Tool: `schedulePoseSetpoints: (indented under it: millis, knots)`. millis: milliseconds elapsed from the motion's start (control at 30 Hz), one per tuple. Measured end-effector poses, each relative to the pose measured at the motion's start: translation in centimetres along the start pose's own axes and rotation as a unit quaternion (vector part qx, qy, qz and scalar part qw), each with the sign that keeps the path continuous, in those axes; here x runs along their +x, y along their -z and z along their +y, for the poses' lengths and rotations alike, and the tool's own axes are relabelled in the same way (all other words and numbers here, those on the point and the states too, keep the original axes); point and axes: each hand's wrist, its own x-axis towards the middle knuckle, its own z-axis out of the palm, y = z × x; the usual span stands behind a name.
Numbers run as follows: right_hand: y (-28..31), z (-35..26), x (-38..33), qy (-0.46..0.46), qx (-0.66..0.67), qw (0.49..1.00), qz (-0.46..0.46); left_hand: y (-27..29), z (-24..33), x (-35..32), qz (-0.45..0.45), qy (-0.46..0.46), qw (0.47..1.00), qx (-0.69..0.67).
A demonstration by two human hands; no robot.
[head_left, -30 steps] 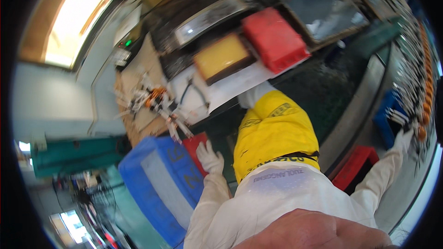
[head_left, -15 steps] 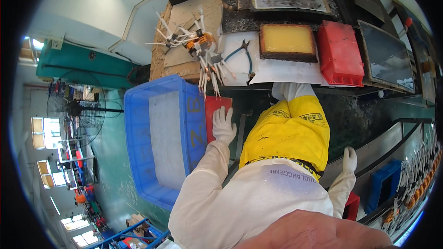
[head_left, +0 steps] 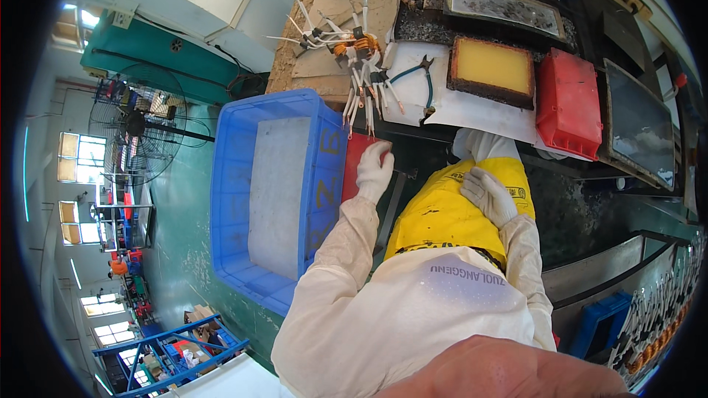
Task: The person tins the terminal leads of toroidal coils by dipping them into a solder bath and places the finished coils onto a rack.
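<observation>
My left hand [head_left: 375,169], in a white glove, is beside the blue plastic bin [head_left: 317,199], just over the red surface [head_left: 355,162] next to it. Its fingers are loosely bent and apart, and no object shows in them. Across the lap of the yellow apron [head_left: 435,214] reaches my gloved right hand [head_left: 489,195], its fingers stretched out and holding nothing. Beyond the left hand, copper-wound coils [head_left: 355,46] with white leads are heaped on the bench, some lead ends jutting over its front edge. Cutting pliers [head_left: 422,77] with teal handles lie to their right.
Along the bench stand a dark-edged tray with a yellow filling [head_left: 492,66], a rectangular pot with a grey surface [head_left: 505,9], a red bin [head_left: 569,99] and a dark framed panel [head_left: 640,114]. More coils [head_left: 656,343] fill a rack at lower right. A fan [head_left: 136,124] stands left.
My right hand has come from the right side inward over the apron. My left hand's fingers have gone from lying flat on the red surface to bent. The whole view has shifted.
</observation>
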Motion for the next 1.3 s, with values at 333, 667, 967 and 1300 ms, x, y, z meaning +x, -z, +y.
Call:
schedulePoseSetpoints:
  millis: [333,667,967,1300]
  knots:
    - [-1.0,-1.4,-0.8,0.021,0.085,0.996,0.009,1.0,3.4,13.0,-0.004,-0.059,0.991,-0.124]
    - [-0.5,-1.3,-0.6,0.025,0.066,0.997,0.011,3.3,-0.6,15.6,-0.029,-0.153,0.944,0.289]
    - [-1.1,-1.6,-0.3,0.013,0.064,0.998,0.014,4.4,0.4,18.3,-0.103,0.010,0.908,0.407]
    - [-0.8,-1.6,0.0,0.006,0.076,0.997,0.021,2.5,2.1,22.7,0.030,0.215,0.976,-0.007]
